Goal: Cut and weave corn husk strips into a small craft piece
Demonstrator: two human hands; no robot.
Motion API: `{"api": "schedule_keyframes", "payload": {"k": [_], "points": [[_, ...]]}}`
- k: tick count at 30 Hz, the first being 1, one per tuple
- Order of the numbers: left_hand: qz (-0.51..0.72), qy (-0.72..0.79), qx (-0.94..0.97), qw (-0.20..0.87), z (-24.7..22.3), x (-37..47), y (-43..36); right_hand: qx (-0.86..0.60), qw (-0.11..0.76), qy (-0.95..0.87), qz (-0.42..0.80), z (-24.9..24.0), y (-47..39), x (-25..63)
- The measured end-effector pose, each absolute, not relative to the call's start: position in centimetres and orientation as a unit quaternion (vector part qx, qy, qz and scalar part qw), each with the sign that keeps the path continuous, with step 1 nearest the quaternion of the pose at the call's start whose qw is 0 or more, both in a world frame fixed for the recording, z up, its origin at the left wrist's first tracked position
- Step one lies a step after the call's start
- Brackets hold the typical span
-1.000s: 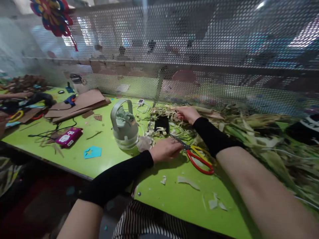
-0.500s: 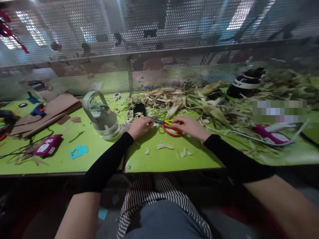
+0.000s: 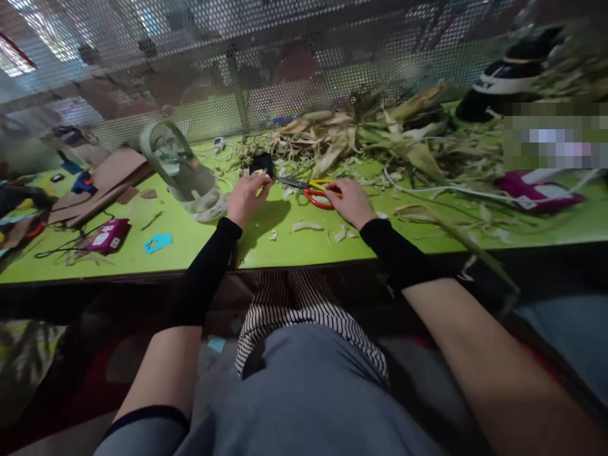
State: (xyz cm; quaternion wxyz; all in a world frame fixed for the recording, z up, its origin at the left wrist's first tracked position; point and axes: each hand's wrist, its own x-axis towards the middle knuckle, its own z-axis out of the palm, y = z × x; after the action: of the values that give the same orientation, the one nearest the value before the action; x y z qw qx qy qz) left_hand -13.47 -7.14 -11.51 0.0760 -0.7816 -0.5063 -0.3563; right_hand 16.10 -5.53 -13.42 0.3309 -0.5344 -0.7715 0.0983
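A pair of scissors (image 3: 319, 199) with red and yellow handles lies on the green table, its dark blades pointing left. My right hand (image 3: 352, 202) is at the handle end, with thumb and fingers closed on the handles. To the left of the blades, my left hand (image 3: 247, 197) is raised a little over the table with its fingers curled together. Whatever is between those fingertips is too small to make out. Behind it lie pale scraps and a flat black object (image 3: 262, 163). A pale strip of husk (image 3: 307, 226) lies between my hands, nearer the table edge.
A heap of dry corn husks (image 3: 346, 136) spreads along the back. A clear bottle (image 3: 197, 183) with a pale green handle stands left of my left hand. Purple boxes (image 3: 110, 235) with cables sit on both sides. A perforated metal screen (image 3: 199, 69) rises behind the table.
My view has tilted down and shifted. My left hand has moved a little away from the blades, leaving a wider gap. My right hand stays at the scissors' handles.
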Motion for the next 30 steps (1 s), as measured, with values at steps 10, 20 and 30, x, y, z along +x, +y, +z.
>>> {"api": "schedule_keyframes", "payload": {"k": [10, 20, 30], "points": [[-0.385, -0.528, -0.75, 0.103, -12.5, -13.0, -8.9, -0.523, 0.343, -0.775, 0.09, -13.3, -4.9, 15.9], [-0.394, -0.533, -0.742, 0.095, -12.0, -13.4, -8.3, -0.533, 0.347, -0.763, 0.112, -13.4, -4.6, 16.1], [-0.388, -0.548, -0.735, 0.088, -12.3, -14.2, -7.8, -0.544, 0.337, -0.76, 0.116, -12.9, -4.8, 16.1]]}}
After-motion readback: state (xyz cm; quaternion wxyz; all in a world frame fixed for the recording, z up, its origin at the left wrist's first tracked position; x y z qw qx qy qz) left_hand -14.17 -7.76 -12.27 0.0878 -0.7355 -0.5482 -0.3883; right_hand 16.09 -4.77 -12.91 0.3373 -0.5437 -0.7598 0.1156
